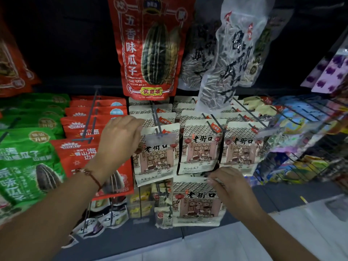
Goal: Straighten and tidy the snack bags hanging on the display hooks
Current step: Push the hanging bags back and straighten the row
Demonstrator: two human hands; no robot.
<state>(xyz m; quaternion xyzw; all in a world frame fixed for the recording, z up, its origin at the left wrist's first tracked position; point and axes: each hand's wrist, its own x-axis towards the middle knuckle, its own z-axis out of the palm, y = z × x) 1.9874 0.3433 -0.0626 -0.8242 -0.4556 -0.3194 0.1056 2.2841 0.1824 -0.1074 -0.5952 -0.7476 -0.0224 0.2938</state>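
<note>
My left hand [120,140] reaches up to the front cream bag [155,157] on the left hook [157,119], fingers curled at its upper left edge; whether they actually pinch the bag I cannot tell, since the fingertips are hidden behind the packet. My right hand [228,185] pinches the top edge of a loose cream bag [195,201] between thumb and forefinger, holding it low, just under the middle row of hanging cream bags [200,147] and off any hook. These cream packets all read 老街口 above a drawn shopfront (the smaller line beneath is too small for me to be sure of). A third row [243,147] hangs just to the right. Above them hangs a large red bag [148,48] printed 五香味瓜子 with a striped seed, and beside it a clear bag of sunflower seeds [226,59], tilted. To the left are red packets [82,153] marked MAOKE and green packets [24,157] ending in 瓜子. A red cord bracelet [92,176] sits on my left wrist.
</note>
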